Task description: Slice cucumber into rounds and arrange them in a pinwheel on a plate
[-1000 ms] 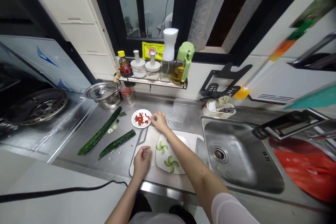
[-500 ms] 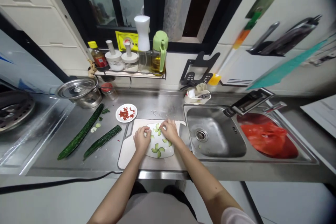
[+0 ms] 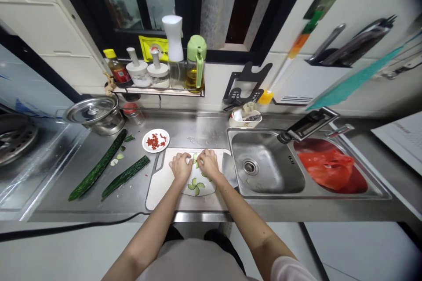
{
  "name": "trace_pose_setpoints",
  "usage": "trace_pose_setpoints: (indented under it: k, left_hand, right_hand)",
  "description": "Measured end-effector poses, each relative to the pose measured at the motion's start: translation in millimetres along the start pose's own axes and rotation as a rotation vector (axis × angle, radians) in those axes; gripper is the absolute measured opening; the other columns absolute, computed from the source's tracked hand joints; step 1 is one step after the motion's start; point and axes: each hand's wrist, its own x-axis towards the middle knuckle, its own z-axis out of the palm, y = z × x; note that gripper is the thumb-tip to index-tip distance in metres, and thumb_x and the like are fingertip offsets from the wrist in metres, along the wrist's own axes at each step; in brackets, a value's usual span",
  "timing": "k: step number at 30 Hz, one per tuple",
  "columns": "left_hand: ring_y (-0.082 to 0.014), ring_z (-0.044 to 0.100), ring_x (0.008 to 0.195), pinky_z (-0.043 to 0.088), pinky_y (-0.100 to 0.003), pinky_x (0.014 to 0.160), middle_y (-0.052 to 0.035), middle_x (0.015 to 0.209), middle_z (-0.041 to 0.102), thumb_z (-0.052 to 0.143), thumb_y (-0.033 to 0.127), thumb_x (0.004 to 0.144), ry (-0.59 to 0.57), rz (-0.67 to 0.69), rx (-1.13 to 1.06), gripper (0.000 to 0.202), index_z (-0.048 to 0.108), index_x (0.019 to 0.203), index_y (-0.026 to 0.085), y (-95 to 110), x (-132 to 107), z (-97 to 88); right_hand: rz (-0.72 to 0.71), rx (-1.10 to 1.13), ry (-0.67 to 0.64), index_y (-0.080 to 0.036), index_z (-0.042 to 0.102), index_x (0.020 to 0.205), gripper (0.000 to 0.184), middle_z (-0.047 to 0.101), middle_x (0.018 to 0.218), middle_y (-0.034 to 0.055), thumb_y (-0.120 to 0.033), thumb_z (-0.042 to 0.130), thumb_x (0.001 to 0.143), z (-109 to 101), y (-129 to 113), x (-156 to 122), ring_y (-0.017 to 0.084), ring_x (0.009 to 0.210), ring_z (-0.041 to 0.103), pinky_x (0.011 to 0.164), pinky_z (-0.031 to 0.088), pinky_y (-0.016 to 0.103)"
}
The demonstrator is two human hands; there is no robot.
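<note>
A white plate [image 3: 207, 189] lies on a pale cutting board [image 3: 158, 193] near the counter's front edge. Green cucumber slices [image 3: 195, 185] sit on it in small pinwheel shapes. My left hand [image 3: 180, 168] and my right hand [image 3: 208, 163] rest over the plate's far half, fingertips pinched close together around a cucumber slice between them. A small white dish of red bits [image 3: 156, 140] stands just beyond the board to the left. One long cucumber [image 3: 98, 167] and one half cucumber [image 3: 125, 177] lie on the steel counter at the left.
A steel sink [image 3: 267, 169] is right of the board, with a red basin [image 3: 331, 171] beyond it and a faucet [image 3: 308, 124] between them. A lidded pot [image 3: 94, 114] stands back left. A shelf of bottles [image 3: 158, 72] runs along the wall. A black cable [image 3: 66, 227] crosses the front ledge.
My right hand came back from the dish of red bits to the plate. My left hand moved up from the board onto the plate. The two hands now meet over a cucumber slice.
</note>
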Motion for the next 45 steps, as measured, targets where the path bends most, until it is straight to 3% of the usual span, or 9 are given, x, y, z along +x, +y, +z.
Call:
trace_pose_setpoints:
  k: [16, 34, 45]
  left_hand:
    - [-0.0262, 0.049, 0.106, 0.028, -0.039, 0.088, -0.0071, 0.105, 0.059, 0.059, 0.038, 0.084, -0.017, 0.030, 0.051, 0.020, 0.066, 0.099, 0.026, 5, 3, 9.3]
    - [-0.0269, 0.050, 0.104, 0.029, -0.040, 0.089, -0.0072, 0.103, 0.060, 0.060, 0.038, 0.082, -0.011, 0.021, 0.040, 0.020, 0.066, 0.097, 0.026, 3, 3, 9.9]
    - [-0.0259, 0.053, 0.102, 0.031, -0.039, 0.088, -0.0059, 0.102, 0.062, 0.060, 0.038, 0.082, 0.035, -0.021, -0.087, 0.017, 0.067, 0.094, 0.026, 0, -12, -12.1]
  right_hand:
    - [-0.044, -0.011, 0.024, -0.021, 0.067, 0.088, 0.013, 0.054, 0.107, 0.0071, -0.025, 0.054, 0.087, 4, 2, -1, 0.022, 0.101, 0.039, 0.083, 0.031, 0.033]
    - [0.016, -0.008, 0.075, -0.021, 0.065, 0.083, 0.012, 0.054, 0.105, 0.0075, -0.027, 0.055, 0.086, 3, 3, 1, 0.024, 0.102, 0.038, 0.086, 0.030, 0.035]
    - [0.102, 0.096, 0.209, -0.021, 0.066, 0.085, 0.018, 0.055, 0.102, 0.0064, -0.030, 0.050, 0.088, -13, 9, -7, 0.023, 0.103, 0.040, 0.090, 0.030, 0.034]
